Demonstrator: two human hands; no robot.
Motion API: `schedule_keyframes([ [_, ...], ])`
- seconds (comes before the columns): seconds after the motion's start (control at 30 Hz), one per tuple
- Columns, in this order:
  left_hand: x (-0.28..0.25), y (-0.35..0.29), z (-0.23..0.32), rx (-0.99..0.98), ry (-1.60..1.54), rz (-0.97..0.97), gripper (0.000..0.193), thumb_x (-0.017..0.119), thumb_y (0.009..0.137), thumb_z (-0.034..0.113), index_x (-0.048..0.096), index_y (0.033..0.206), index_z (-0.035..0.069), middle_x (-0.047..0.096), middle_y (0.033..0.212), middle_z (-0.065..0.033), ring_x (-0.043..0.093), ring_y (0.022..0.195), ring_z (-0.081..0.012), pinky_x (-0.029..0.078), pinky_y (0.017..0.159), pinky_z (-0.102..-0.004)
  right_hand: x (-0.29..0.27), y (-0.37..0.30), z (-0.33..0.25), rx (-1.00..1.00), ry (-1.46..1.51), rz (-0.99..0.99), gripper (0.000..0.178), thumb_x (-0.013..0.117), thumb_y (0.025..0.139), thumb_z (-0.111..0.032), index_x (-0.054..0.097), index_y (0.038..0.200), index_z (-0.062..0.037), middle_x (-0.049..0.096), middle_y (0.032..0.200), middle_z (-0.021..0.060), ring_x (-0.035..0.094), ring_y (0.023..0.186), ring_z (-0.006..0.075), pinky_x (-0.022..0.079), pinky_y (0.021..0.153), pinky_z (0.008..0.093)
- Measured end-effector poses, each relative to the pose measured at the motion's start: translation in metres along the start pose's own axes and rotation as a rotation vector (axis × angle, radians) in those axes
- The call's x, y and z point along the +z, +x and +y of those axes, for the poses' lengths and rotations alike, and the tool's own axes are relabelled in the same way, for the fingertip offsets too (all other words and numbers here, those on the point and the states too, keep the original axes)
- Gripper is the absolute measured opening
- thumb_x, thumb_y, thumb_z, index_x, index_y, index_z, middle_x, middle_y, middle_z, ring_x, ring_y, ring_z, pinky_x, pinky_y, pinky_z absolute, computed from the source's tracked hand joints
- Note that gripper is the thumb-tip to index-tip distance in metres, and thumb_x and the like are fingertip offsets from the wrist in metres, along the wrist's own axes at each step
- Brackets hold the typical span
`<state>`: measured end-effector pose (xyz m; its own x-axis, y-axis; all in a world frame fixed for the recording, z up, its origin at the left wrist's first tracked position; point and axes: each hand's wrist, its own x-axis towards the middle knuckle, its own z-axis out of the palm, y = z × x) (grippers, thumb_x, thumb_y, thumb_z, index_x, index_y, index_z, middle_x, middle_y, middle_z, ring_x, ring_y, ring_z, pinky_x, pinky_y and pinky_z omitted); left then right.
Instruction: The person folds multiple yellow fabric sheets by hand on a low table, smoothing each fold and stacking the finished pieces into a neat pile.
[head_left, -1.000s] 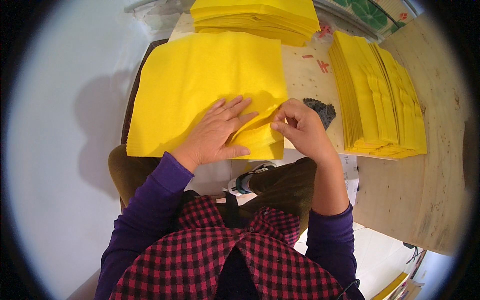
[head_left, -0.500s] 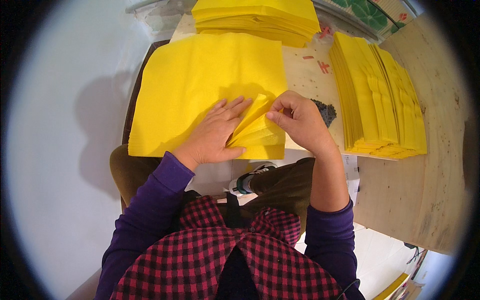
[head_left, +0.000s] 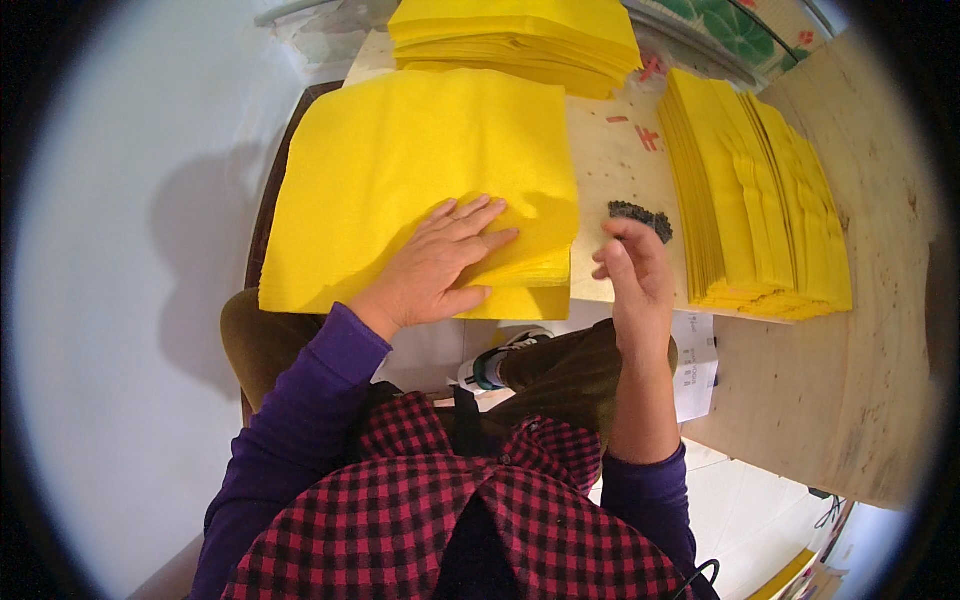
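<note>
My left hand [head_left: 440, 258] lies flat, fingers spread, on a stack of yellow fabric-like sheets [head_left: 390, 150]. Near its fingertips the top sheet's lower right part is folded over, and a flat yellow strip of the layer below shows along the near edge. Just off the stack's right side, my right hand [head_left: 643, 285] is raised with its fingers loosely curled and apart, nothing seen in them. Behind its fingertips lies a dark grey, bumpy lump [head_left: 648, 219] on the wooden board.
A second yellow stack [head_left: 515, 45] stands at the back. To the right, a thick bundle of folded yellow pieces [head_left: 755, 200] rests by the board's edge [head_left: 615, 160], which bears red marks. Printed paper [head_left: 695, 370] hangs below. A white wall [head_left: 120, 300] rises at left.
My right hand has let go of the sheet's lifted corner and moved right and nearer to me. The pinched, raised folds now lie flatter. My left hand has stayed in place.
</note>
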<state>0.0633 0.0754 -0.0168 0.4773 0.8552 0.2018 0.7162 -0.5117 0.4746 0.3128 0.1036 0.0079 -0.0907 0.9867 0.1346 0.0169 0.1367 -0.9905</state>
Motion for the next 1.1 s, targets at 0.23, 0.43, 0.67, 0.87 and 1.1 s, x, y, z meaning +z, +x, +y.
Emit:
schedule_keyframes([
  [0.23, -0.002, 0.0, 0.002, 0.008, -0.029, 0.039, 0.066, 0.064, 0.076, 0.031, 0.049, 0.138, 0.013, 0.033, 0.152, -0.0169, 0.03, 0.141, -0.0333, 0.021, 0.114, -0.0502, -0.009, -0.021, 0.014, -0.095, -0.421, -0.304, 0.011, 0.062, 0.089, -0.006, 0.065, 0.098, -0.0011, 0.058, 0.086, 0.0028, 0.051, 0.071, 0.012, 0.043, 0.063, 0.0241],
  [0.43, -0.004, 0.0, 0.004, 0.001, 0.038, -0.014, 0.069, 0.061, 0.078, 0.034, 0.046, 0.138, 0.003, 0.03, 0.153, -0.0168, 0.026, 0.143, -0.0345, 0.018, 0.116, -0.0514, 0.016, 0.007, 0.001, -0.246, -0.558, -0.413, 0.026, 0.063, 0.082, -0.004, 0.064, 0.108, -0.0007, 0.06, 0.095, 0.0163, 0.056, 0.09, 0.0322, 0.046, 0.078, 0.0379],
  [0.67, 0.001, -0.002, -0.004, -0.003, -0.031, 0.015, 0.054, 0.054, 0.086, 0.033, 0.054, 0.124, -0.006, 0.03, 0.154, -0.0162, 0.025, 0.143, -0.0343, 0.018, 0.115, -0.0516, 0.015, 0.006, 0.003, -0.277, -0.398, -0.299, 0.027, 0.065, 0.083, -0.001, 0.064, 0.11, -0.0009, 0.062, 0.099, 0.0093, 0.057, 0.08, 0.0185, 0.046, 0.072, 0.0278],
  [0.87, 0.007, -0.001, -0.009, -0.025, -0.105, 0.026, 0.046, 0.05, 0.091, 0.031, 0.06, 0.11, -0.009, 0.028, 0.156, -0.0131, 0.025, 0.143, -0.0336, 0.018, 0.115, -0.0505, -0.017, -0.004, 0.017, -0.109, -0.457, -0.235, 0.028, 0.07, 0.078, 0.002, 0.068, 0.104, -0.0054, 0.06, 0.097, 0.0028, 0.052, 0.074, 0.0126, 0.045, 0.071, 0.0244],
  [1.1, 0.006, -0.002, -0.008, -0.014, -0.095, 0.045, 0.041, 0.049, 0.092, 0.032, 0.059, 0.099, -0.008, 0.03, 0.155, -0.0139, 0.025, 0.143, -0.0343, 0.018, 0.115, -0.0507, -0.018, -0.003, 0.03, -0.105, -0.42, -0.402, 0.029, 0.079, 0.07, 0.001, 0.07, 0.097, -0.0074, 0.058, 0.092, 0.0012, 0.05, 0.074, 0.0112, 0.043, 0.064, 0.0225],
])
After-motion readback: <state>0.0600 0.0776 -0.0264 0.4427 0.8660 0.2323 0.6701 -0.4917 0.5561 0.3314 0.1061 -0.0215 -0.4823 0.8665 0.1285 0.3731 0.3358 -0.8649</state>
